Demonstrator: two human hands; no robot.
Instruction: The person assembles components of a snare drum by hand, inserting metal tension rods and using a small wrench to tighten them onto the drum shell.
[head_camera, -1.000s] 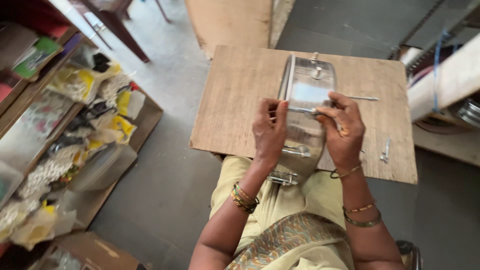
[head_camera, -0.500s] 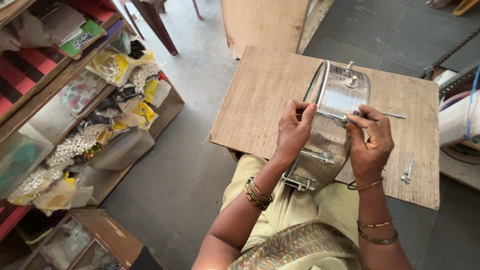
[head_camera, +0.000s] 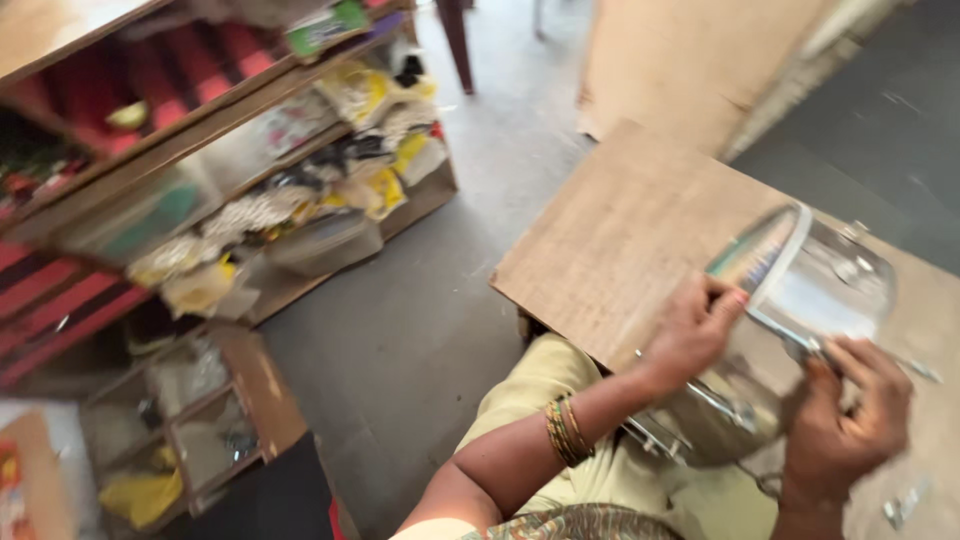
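We see a shiny steel container, rounded and box-like, tilted on its side with its open mouth and rim facing up-left; wire clasps hang at its lower end. Frame is motion-blurred, so fine detail is lost. It sits at the near edge of the surface, a bare plywood board, partly overhanging our lap.

Left hand: fingers closed around the container's left rim, thumb on top. Right hand: fingers curled against the container's right side near a thin rod-like part; it grips, but we cannot tell exactly what the fingertips pinch.

Edges: the board's left corner juts out over the grey floor; the far half of the board is open. Small metal parts lie by the right hand, near the board's near edge.

Around: a wooden shelf unit to the left, stuffed with packets and bags, well apart from the board across the floor. A second board leans beyond the surface.
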